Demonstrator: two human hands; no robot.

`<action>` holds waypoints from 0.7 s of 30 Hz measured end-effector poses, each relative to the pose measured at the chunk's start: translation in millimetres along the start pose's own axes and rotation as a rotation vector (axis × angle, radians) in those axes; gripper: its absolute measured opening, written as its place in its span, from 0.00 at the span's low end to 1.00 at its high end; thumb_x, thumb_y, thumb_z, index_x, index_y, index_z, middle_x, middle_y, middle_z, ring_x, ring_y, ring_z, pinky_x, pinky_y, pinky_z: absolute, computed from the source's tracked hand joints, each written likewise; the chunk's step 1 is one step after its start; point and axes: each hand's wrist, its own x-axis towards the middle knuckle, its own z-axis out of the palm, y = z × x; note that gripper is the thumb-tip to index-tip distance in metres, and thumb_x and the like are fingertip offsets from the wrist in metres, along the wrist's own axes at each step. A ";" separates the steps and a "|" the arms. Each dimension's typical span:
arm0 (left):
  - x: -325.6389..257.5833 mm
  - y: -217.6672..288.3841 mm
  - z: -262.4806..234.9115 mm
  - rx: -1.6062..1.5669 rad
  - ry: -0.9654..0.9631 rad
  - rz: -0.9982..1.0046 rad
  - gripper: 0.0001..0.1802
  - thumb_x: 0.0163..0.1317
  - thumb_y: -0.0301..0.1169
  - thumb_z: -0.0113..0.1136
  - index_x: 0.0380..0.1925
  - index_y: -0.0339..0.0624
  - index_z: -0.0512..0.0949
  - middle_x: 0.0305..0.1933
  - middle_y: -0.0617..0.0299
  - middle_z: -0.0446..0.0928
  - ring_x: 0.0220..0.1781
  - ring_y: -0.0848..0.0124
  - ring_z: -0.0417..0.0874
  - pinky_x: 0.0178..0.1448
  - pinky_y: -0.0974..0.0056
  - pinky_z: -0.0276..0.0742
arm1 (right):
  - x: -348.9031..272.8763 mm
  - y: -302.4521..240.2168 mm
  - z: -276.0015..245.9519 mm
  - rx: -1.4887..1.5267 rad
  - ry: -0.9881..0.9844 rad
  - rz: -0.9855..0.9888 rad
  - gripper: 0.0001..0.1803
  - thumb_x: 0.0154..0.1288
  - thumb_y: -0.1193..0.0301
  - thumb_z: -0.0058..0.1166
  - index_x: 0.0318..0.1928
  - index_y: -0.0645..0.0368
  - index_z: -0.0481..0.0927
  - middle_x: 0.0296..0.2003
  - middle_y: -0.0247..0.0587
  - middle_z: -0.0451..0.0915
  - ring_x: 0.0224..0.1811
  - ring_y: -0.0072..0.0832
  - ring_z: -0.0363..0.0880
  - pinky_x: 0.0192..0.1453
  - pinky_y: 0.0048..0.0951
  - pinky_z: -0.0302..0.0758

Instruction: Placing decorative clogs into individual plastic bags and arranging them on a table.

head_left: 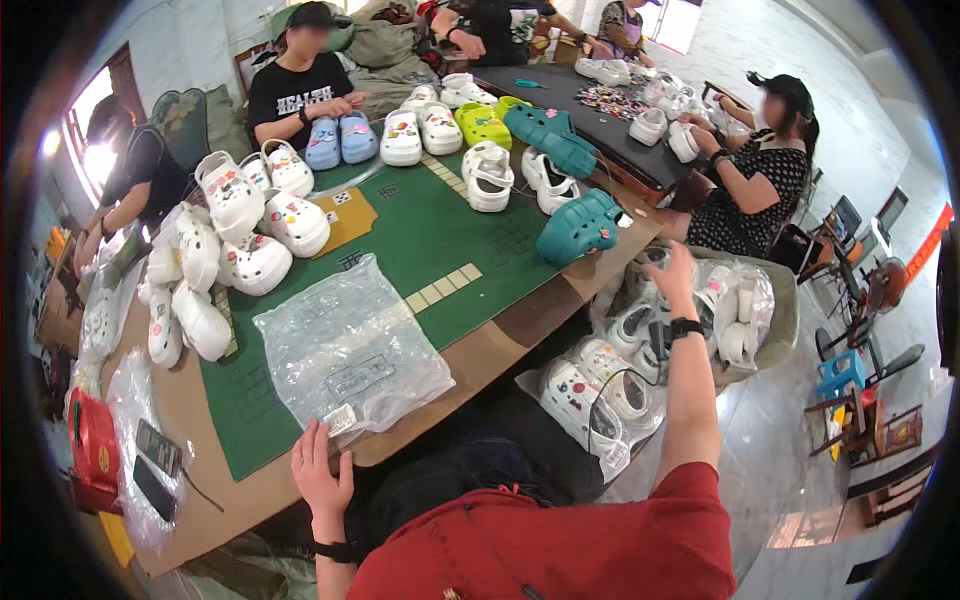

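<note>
Red sleeves [560, 545] fill the bottom of the view, nearest of all. From them the left hand [320, 470] lies flat at the near table edge, fingers loosely spread, its fingertips on the corner of a stack of clear plastic bags [345, 345] that sits on the green mat [420, 240]; it grips nothing. The right hand [675, 275], a black watch [685, 326] on its wrist, stretches out past the table's right side, fingers open and slightly curled, over a heap of bagged white clogs [620, 370] in a bin beside the table; whether it touches one I cannot tell. Just beyond that hand a teal clog [580, 228] rests at the table edge. Further out, white clogs [240, 235] with charms pile along the left, and other people sit around the far end.
</note>
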 end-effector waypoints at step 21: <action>0.0 -2.8 2.4 -0.069 0.050 0.002 0.30 0.56 0.37 0.68 0.60 0.44 0.76 0.67 0.53 0.74 0.64 0.49 0.73 0.68 0.50 0.68 | 41.7 -262.1 64.0 0.138 0.200 -0.374 0.18 0.57 0.70 0.64 0.49 0.55 0.78 0.40 0.45 0.77 0.47 0.43 0.76 0.53 0.45 0.75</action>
